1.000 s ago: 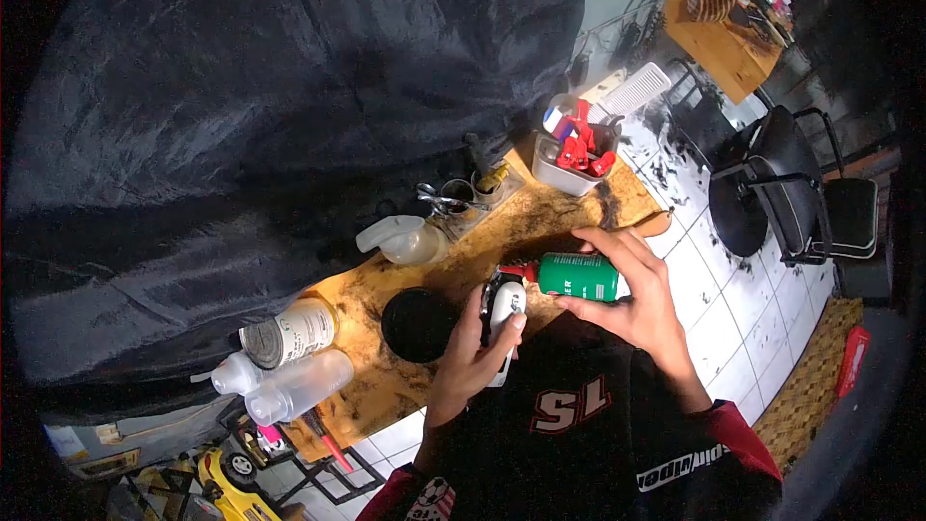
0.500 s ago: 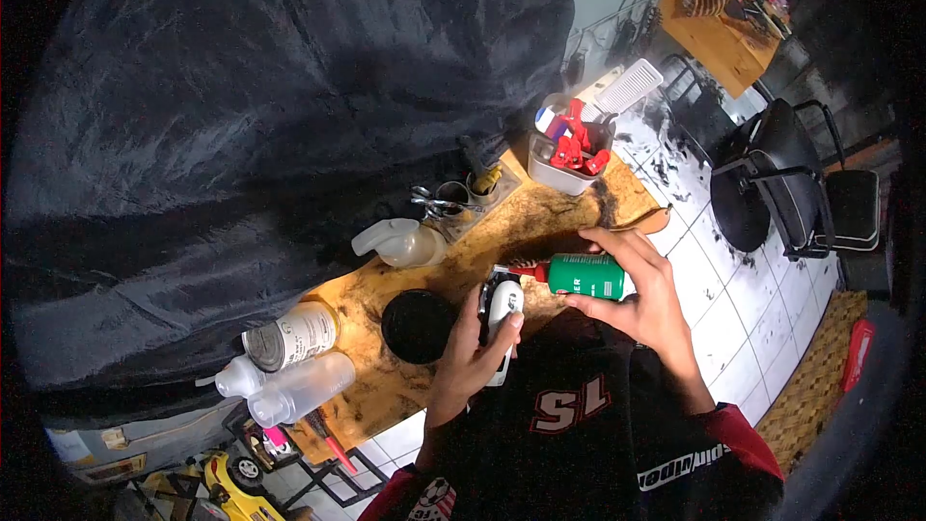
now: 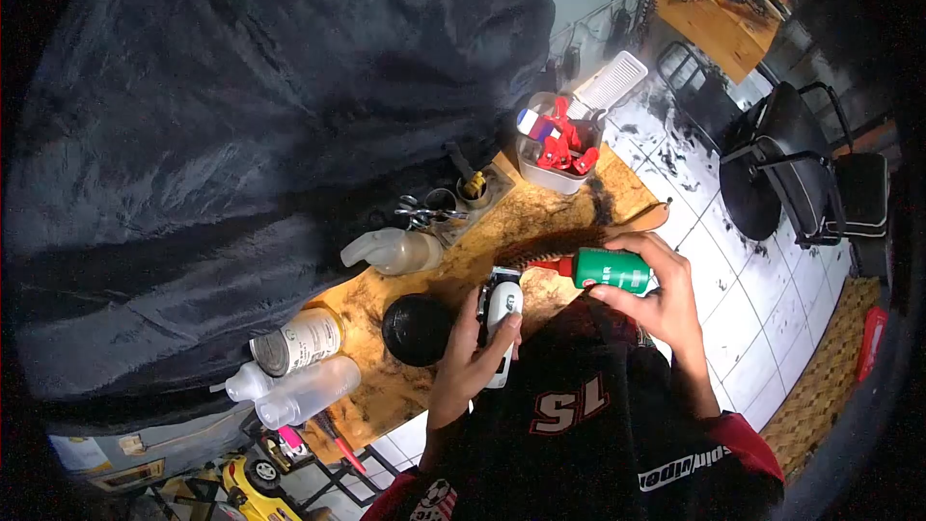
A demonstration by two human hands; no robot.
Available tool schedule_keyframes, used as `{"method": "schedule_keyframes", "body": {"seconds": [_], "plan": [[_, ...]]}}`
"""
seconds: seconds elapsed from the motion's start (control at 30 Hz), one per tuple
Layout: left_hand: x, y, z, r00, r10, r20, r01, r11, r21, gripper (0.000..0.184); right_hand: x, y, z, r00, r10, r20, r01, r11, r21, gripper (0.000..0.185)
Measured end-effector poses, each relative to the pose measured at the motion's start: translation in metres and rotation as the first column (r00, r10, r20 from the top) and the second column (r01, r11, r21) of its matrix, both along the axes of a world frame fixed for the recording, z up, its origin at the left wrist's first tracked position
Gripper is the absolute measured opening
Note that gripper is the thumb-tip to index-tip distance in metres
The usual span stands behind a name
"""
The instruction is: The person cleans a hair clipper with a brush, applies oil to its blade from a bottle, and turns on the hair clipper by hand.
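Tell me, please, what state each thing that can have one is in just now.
Left hand: closed around the white clipper
White clipper: held; whether running, cannot tell
Right hand: closed around the green bottle
Green bottle: lying sideways in the grip, red nozzle toward the clipper
Plastic tub: open, red clips inside
Wooden table: strewn with dark hair
Tiled floor: scattered with dark hair
Black chair: unoccupied

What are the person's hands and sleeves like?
The left hand and right hand are bare, with no gloves. The left sleeve is black and red, with a football badge. The right sleeve is black and red too, with white lettering near it.
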State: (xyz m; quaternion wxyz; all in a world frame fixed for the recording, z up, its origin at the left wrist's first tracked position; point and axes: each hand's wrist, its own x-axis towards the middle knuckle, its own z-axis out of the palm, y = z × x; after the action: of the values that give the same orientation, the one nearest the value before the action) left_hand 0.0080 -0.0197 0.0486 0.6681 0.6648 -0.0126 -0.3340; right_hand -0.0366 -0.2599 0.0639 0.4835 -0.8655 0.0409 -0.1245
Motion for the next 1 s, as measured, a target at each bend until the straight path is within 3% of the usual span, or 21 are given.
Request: {"method": "schedule_keyframes", "body": {"seconds": [0.07,0.1,0.17,0.23,0.3,0.33,0.43,0.5,0.57,0.63,0.7,0.77,0.83,0.9,0.97,1.0], "plan": [[0.0,-0.005,0.005,1.0,-0.002,0.004,0.002,1.0,0.022,0.027,-0.006,-0.002,-0.005,0.989,-0.06,-0.138,0.102,0.942,0.319,0.042],[0.001,-0.008,0.008,0.999,-0.013,-0.035,0.012,1.0,-0.022,0.028,-0.007,-0.005,-0.011,0.988,-0.064,-0.137,0.106,0.94,0.324,0.042],[0.003,-0.014,0.012,0.997,-0.029,-0.072,0.024,0.998,-0.06,0.028,-0.008,-0.01,-0.025,0.987,-0.12,-0.104,0.158,0.79,0.593,0.041],[0.003,-0.022,0.015,0.979,0.044,-0.199,-0.07,0.989,-0.128,0.03,-0.006,-0.011,-0.03,0.983,-0.165,-0.08,0.176,0.732,0.658,0.038],[0.008,-0.025,0.02,0.972,0.023,-0.234,-0.059,0.987,-0.148,0.032,-0.003,-0.018,-0.036,0.989,-0.144,-0.04,0.084,0.317,0.945,0.037],[0.011,-0.028,0.022,0.969,0.016,-0.247,-0.048,0.991,-0.125,0.032,-0.001,-0.021,-0.033,0.983,-0.156,-0.095,0.14,0.307,0.941,0.039],[0.015,-0.038,0.018,0.965,0.005,-0.261,-0.037,0.992,-0.119,0.034,0.006,-0.039,-0.041,0.997,-0.068,-0.046,0.067,0.335,0.94,0.04],[0.016,-0.053,0.02,0.963,0.086,-0.255,-0.108,0.991,-0.073,0.036,0.015,-0.049,-0.043,0.997,-0.069,0.021,0.007,0.379,0.925,0.04],[0.019,-0.069,0.022,0.968,0.093,-0.234,-0.108,0.993,-0.055,0.035,0.019,-0.065,-0.056,1.0,0.022,-0.015,-0.001,0.6,0.8,0.038],[0.021,-0.084,0.022,0.967,0.099,-0.236,-0.113,0.992,-0.046,0.033,0.029,-0.076,-0.052,0.999,0.046,-0.017,-0.012,0.565,0.825,0.038],[0.028,-0.096,0.023,0.975,0.066,-0.211,-0.068,0.998,-0.002,0.031,0.039,-0.089,-0.056,0.987,0.11,0.118,-0.159,0.542,0.825,0.038],[0.04,-0.115,0.03,0.958,-0.044,-0.283,0.047,0.999,0.005,0.03,0.051,-0.105,-0.051,0.983,0.137,0.124,-0.178,0.522,0.834,0.039],[0.044,-0.13,0.026,0.958,-0.031,-0.285,0.045,0.998,0.041,0.031,0.066,-0.115,-0.047,0.995,0.1,0.024,-0.082,0.627,0.775,0.039],[0.049,-0.138,0.019,0.957,-0.092,-0.276,0.112,0.992,0.058,0.04,0.084,-0.125,-0.04,0.992,0.122,-0.045,-0.043,0.634,0.773,0.045],[0.057,-0.149,0.019,0.955,-0.118,-0.272,0.133,0.99,0.037,0.042,0.106,-0.131,-0.044,0.992,0.114,-0.06,-0.063,0.834,0.548,0.048],[0.057,-0.155,0.017,0.963,-0.115,-0.246,0.127,0.991,0.037,0.042,0.116,-0.131,-0.05,0.995,0.097,-0.002,-0.083,0.863,0.499,0.048]]}}
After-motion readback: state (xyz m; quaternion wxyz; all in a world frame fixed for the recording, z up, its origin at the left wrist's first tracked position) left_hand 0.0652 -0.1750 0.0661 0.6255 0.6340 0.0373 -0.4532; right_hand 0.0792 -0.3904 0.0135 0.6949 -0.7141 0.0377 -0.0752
